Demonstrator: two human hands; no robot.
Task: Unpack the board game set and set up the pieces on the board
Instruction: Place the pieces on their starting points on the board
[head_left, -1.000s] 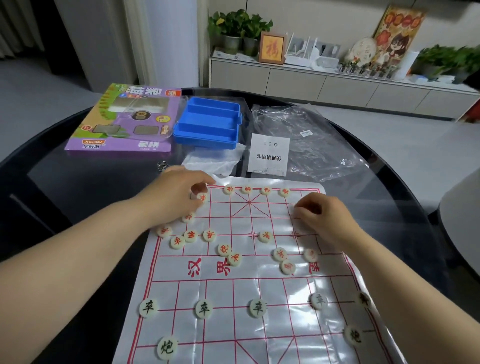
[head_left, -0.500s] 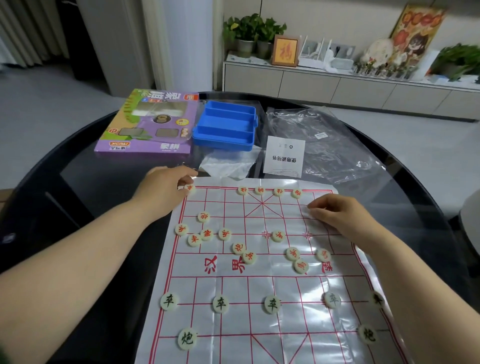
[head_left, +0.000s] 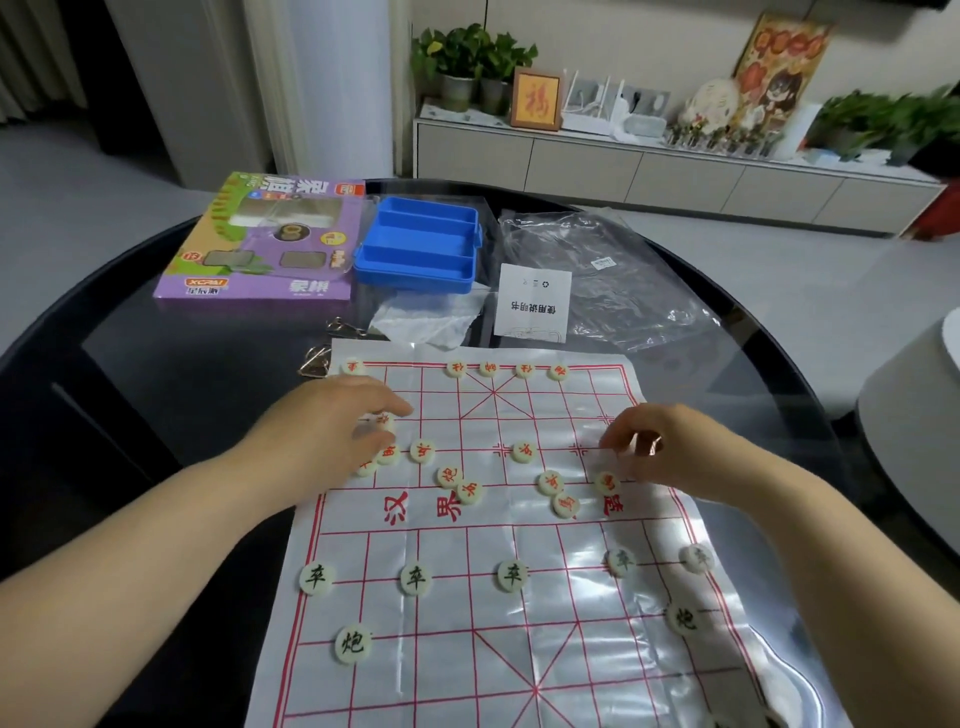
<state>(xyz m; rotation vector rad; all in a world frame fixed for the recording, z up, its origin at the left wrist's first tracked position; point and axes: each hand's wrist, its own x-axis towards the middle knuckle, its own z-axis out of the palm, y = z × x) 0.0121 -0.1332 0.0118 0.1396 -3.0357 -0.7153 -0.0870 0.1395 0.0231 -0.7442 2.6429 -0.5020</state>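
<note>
L hand (head_left: 337, 426) over board's (head_left: 457, 675) left side, fingers (head_left: 379, 402) curled onto red pcs (head_left: 523, 452); grip unclear. R hand (head_left: 670, 452) at right side, fingertips (head_left: 618, 441) bent down, hold unclear. Board flat on table (head_left: 156, 415); black pcs (head_left: 415, 578) on near half. Tray (head_left: 415, 244), box (head_left: 260, 244) beyond.

The left hand (head_left: 332, 421) leaves a red piece (head_left: 353, 367) alone on the far-left corner and is back over the loose red pieces (head_left: 422, 450).
</note>
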